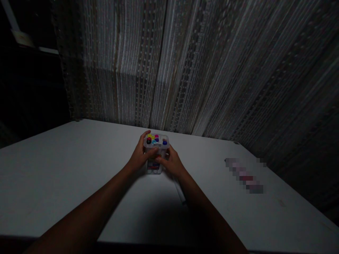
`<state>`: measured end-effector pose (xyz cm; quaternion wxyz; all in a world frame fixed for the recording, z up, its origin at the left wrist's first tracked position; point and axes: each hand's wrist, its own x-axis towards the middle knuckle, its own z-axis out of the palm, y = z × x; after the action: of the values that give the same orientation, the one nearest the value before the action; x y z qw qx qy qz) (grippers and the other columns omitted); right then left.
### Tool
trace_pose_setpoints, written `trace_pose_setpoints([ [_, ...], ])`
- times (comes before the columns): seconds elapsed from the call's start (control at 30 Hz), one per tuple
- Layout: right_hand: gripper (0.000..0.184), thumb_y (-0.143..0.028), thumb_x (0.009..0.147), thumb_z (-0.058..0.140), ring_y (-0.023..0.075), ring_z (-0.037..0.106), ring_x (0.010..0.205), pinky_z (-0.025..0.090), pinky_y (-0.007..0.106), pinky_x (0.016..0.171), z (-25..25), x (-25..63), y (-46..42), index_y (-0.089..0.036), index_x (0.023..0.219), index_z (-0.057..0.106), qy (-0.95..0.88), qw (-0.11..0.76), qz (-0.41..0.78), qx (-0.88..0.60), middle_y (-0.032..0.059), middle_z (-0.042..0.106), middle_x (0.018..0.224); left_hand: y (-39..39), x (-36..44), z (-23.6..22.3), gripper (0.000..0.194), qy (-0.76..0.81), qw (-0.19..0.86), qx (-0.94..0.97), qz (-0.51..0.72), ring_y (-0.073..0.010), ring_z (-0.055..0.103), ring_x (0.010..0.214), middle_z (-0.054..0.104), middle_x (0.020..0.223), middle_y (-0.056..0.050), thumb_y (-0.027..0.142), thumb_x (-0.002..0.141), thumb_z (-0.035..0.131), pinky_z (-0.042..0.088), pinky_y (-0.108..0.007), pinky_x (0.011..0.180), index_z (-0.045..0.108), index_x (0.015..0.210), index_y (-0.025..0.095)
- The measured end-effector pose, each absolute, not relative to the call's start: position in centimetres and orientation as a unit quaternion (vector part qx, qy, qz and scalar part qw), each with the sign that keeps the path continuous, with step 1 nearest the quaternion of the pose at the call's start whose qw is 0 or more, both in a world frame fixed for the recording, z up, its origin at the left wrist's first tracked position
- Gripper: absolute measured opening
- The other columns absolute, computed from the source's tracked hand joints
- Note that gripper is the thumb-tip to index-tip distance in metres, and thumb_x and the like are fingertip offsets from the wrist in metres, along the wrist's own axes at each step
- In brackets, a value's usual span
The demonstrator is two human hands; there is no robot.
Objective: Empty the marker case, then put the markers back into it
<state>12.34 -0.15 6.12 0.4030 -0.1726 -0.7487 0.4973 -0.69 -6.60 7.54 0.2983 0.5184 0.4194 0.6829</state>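
Observation:
A small clear plastic tub (156,142) stands upright near the middle of the white table (66,169). Several markers fill it, and their coloured caps show at the top: yellow, pink, black, blue, purple. My left hand (141,155) wraps round the tub's left side, its thumb across the front. On the right side, my right hand (171,163) presses its fingers against the tub's lower front. Both forearms reach in from the bottom of the view. A thin pale stick-like thing (180,192) lies on the table under my right wrist, partly hidden.
A blurred-out flat object (245,175) lies on the table to the right. Striped curtains (201,70) hang close behind the table's far edge. The room is dim, and my shadow darkens the table's near edge.

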Motion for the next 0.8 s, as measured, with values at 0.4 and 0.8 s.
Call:
trace_pose_setpoints([
  [0.4, 0.073, -0.019, 0.055, 0.071, 0.021, 0.054, 0.099, 0.044, 0.037, 0.085, 6.05, 12.48, 0.07, -0.02, 0.122, 0.043, -0.744, 0.397, 0.505, -0.185, 0.006, 0.058, 0.112, -6.55, -0.52, 7.74, 0.084, 0.426, 0.299, 0.511, 0.685, -0.0207, 0.057, 0.094, 0.055, 0.107, -0.009, 0.038, 0.059, 0.072, 0.047, -0.03, 0.083, 0.029, 0.127, 0.015],
  [0.8, 0.074, -0.017, 0.057, 0.07, 0.0214, 0.055, 0.1, 0.045, 0.038, 0.086, 5.8, 12.51, -0.03, -0.023, 0.125, 0.042, -0.738, 0.398, 0.513, -0.184, 0.0058, 0.058, 0.112, -6.39, -0.58, 7.37, 0.081, 0.416, 0.308, 0.507, 0.689, -0.021, 0.057, 0.096, 0.055, 0.108, -0.009, 0.044, 0.062, 0.07, 0.047, -0.03, 0.085, 0.031, 0.126, 0.016],
])
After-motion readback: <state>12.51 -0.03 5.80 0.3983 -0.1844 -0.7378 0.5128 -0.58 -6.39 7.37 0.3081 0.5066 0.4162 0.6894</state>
